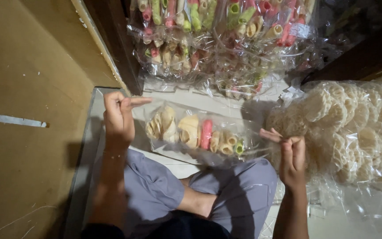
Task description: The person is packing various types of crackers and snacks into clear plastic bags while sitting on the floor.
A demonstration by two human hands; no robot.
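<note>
A clear plastic bag of crackers point(198, 132) stretches sideways between my two hands, above my crossed legs. It holds beige, pink and green curled pieces. My left hand point(119, 116) pinches the bag's left end, thumb and fingers closed on the plastic. My right hand point(290, 152) grips the bag's right end with its fingers closed.
A heap of filled bags of coloured crackers point(217, 40) lies ahead on the white floor. A big clear bag of pale lattice-shaped crackers point(354, 128) sits at my right. A tan wall point(27, 88) runs along the left, with a dark wooden post point(116, 40) beside it.
</note>
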